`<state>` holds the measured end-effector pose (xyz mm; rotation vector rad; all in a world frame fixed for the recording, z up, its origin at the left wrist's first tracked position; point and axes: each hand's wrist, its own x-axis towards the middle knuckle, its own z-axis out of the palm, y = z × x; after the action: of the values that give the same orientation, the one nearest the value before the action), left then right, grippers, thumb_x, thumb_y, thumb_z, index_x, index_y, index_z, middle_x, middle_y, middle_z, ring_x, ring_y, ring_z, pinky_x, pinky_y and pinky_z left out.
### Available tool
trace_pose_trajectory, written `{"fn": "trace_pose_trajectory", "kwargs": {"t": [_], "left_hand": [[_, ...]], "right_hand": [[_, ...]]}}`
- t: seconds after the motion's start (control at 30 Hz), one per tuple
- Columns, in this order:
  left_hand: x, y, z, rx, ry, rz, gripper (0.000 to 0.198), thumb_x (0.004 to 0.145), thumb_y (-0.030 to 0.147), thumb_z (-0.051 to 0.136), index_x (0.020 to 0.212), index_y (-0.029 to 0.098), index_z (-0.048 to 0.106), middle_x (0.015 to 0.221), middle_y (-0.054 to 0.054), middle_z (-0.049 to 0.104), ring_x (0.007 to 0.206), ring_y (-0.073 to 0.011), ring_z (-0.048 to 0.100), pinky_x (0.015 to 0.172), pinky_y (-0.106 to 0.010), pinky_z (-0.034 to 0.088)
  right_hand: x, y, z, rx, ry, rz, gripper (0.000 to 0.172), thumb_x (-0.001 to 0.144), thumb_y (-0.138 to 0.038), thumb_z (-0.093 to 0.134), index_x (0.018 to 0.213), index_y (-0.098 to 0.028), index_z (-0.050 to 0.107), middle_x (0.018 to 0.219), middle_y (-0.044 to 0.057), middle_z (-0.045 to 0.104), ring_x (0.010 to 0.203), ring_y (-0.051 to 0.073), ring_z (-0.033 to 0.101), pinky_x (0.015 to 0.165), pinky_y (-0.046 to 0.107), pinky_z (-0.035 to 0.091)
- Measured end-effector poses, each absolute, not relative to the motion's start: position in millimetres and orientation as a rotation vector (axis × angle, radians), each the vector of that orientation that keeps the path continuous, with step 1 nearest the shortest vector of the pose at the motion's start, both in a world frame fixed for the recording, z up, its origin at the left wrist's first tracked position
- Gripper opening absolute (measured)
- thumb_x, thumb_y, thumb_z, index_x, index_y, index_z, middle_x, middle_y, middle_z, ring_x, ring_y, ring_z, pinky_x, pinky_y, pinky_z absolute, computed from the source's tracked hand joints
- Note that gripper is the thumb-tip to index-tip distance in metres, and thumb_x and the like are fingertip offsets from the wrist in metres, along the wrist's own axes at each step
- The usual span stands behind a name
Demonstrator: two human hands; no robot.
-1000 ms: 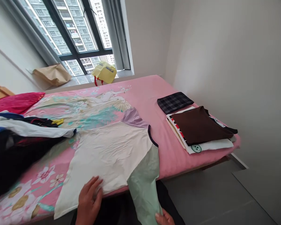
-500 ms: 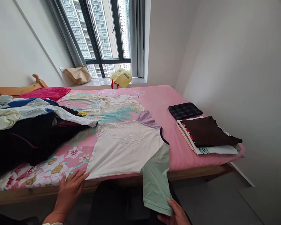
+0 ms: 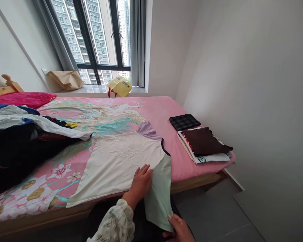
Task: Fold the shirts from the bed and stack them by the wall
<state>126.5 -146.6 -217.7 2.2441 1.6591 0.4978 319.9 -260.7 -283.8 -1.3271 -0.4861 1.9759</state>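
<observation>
A cream T-shirt (image 3: 121,158) lies flat on the pink bed (image 3: 164,111), with a lilac sleeve (image 3: 146,130) at the far side and a mint-green sleeve (image 3: 159,198) hanging over the near edge. My left hand (image 3: 140,181) rests flat on the shirt where the green sleeve joins the body, fingers stretched out. My right hand (image 3: 179,228) pinches the lower hem of the green sleeve below the bed edge.
A heap of unfolded dark and white clothes (image 3: 20,141) covers the left of the bed. Folded garments (image 3: 204,144) are stacked at the right corner, with a folded plaid piece (image 3: 184,121) behind. A yellow bag (image 3: 120,85) and a brown paper bag (image 3: 65,79) sit on the windowsill.
My left hand moved right from the shirt's bottom hem at the bed edge to the seam of the green sleeve. My right hand keeps hold of the sleeve hem. The camera view shifted.
</observation>
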Motion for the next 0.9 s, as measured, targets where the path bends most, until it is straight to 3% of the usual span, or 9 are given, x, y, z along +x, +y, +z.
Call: {"fn": "trace_pose_trajectory", "kwargs": {"t": [0.17, 0.3, 0.4, 0.53, 0.6, 0.77, 0.9], "left_hand": [[166, -134, -232, 2.263, 1.628, 0.325, 0.066, 0.078, 0.051, 0.052, 0.137, 0.022, 0.041, 0.151, -0.013, 0.025, 0.140, -0.0307, 0.018, 0.111, -0.060, 0.001], [181, -156, -246, 2.279, 1.664, 0.363, 0.079, 0.070, 0.064, 0.055, 0.135, 0.021, 0.044, 0.151, -0.015, 0.025, 0.139, -0.0343, 0.018, 0.111, -0.059, -0.001], [195, -169, -249, 2.235, 1.737, 0.410, 0.071, 0.071, 0.057, 0.057, 0.132, 0.022, 0.047, 0.145, -0.015, 0.038, 0.134, -0.0329, 0.029, 0.113, -0.055, 0.004], [211, -174, -241, 2.081, 1.904, 0.370, 0.056, 0.066, 0.050, 0.062, 0.114, 0.022, 0.056, 0.117, -0.014, 0.058, 0.114, -0.0327, 0.047, 0.108, -0.054, 0.015], [213, -175, -236, 2.060, 1.916, 0.291, 0.051, 0.064, 0.045, 0.064, 0.108, 0.021, 0.057, 0.109, -0.013, 0.060, 0.106, -0.0322, 0.050, 0.104, -0.055, 0.017], [205, -174, -224, 2.021, 1.839, 0.098, 0.044, 0.071, 0.006, 0.044, 0.112, 0.018, 0.055, 0.101, -0.008, 0.065, 0.100, -0.0249, 0.057, 0.101, -0.049, 0.018], [198, -174, -213, 1.955, 1.773, 0.124, 0.036, 0.070, 0.005, 0.039, 0.096, 0.020, 0.059, 0.092, -0.005, 0.068, 0.094, -0.0234, 0.060, 0.092, -0.043, 0.028]], "right_hand": [[326, -258, -296, -1.372, -0.701, 1.837, 0.049, 0.062, -0.060, 0.069, 0.077, -0.015, 0.061, 0.061, -0.001, 0.056, 0.048, 0.008, 0.052, 0.042, 0.017, 0.039], [339, -230, -281, -1.452, -1.048, 1.752, 0.043, 0.062, -0.057, 0.067, 0.064, -0.015, 0.059, 0.053, -0.003, 0.049, 0.046, 0.007, 0.041, 0.042, 0.017, 0.032], [346, -204, -257, -1.461, -1.355, 1.677, 0.038, 0.068, -0.049, 0.063, 0.055, -0.015, 0.054, 0.049, -0.005, 0.040, 0.047, 0.006, 0.032, 0.045, 0.018, 0.025], [343, -199, -244, -1.404, -1.540, 1.757, 0.043, 0.074, -0.047, 0.059, 0.048, -0.014, 0.049, 0.046, -0.006, 0.035, 0.048, 0.006, 0.027, 0.046, 0.019, 0.020], [341, -209, -247, -1.397, -1.513, 1.903, 0.043, 0.074, -0.051, 0.058, 0.052, -0.013, 0.055, 0.047, -0.004, 0.043, 0.046, 0.005, 0.031, 0.046, 0.019, 0.021], [346, -209, -242, -1.344, -1.487, 2.036, 0.035, 0.070, -0.047, 0.062, 0.073, -0.012, 0.066, 0.056, 0.000, 0.057, 0.046, 0.006, 0.044, 0.044, 0.017, 0.030], [360, -144, -228, -1.520, -1.253, 1.693, 0.048, 0.070, -0.059, 0.054, 0.089, -0.016, 0.059, 0.074, 0.002, 0.061, 0.050, 0.011, 0.054, 0.036, 0.019, 0.039]]}}
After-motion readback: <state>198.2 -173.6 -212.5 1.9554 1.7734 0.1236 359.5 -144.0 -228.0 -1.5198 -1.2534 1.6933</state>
